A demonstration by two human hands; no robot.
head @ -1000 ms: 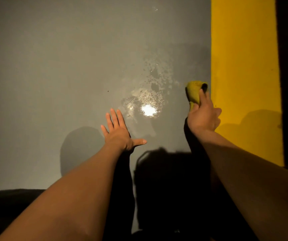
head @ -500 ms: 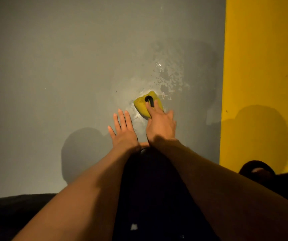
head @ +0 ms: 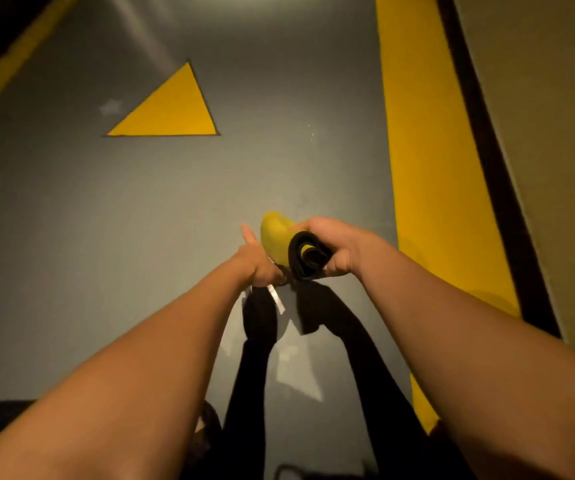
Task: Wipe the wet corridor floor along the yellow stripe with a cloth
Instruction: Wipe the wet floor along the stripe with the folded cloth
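Cloth point(head: 276, 241), yellow with a black rolled edge, held above the grey floor point(head: 106, 220) left of the yellow stripe point(head: 428, 188). We see the right hand point(head: 339, 247) curled around it; the left hand point(head: 260, 263) grips its lower edge. A yellow triangle point(head: 171, 109) lies beyond.

View: a single wide-angle head camera is worn; no second view is given.
Direction: forward and down along the grey floor point(head: 113, 237).
Nearness: forearms fill the lower frame.
Framing: the yellow stripe point(head: 428, 174) is seen at right.
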